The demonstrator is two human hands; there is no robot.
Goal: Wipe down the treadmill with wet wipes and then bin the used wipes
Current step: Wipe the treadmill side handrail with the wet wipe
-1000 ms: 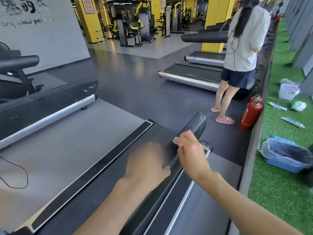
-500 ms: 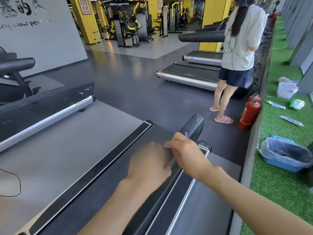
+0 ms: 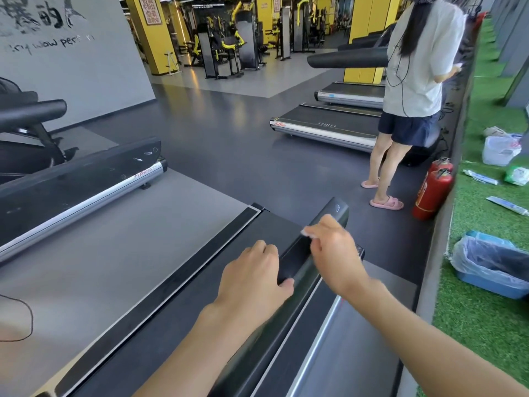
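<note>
A small crumpled white wet wipe (image 3: 310, 232) is pinched in the curled fingertips of the right hand (image 3: 335, 253). It is pressed against the top of a long, raised glossy black side rail (image 3: 333, 211), close to the rail's far end. The rail runs along the right edge of a black treadmill (image 3: 282, 226), seen from above. The left hand (image 3: 252, 277) sits on the same rail just nearer the camera. Its fingers are bent over the rail's left edge and its thumb lies on the top, so it grips the rail. Both forearms reach in from the bottom of the view.

To the right, on a strip of green artificial turf (image 3: 483, 328), stands a blue plastic bin (image 3: 486, 285) lined with a clear bag. It is well apart from the hands. A red fire extinguisher (image 3: 432, 193) stands at the edge of the turf. Just beyond it a person in a white T-shirt and dark shorts (image 3: 415, 81) faces away.
</note>
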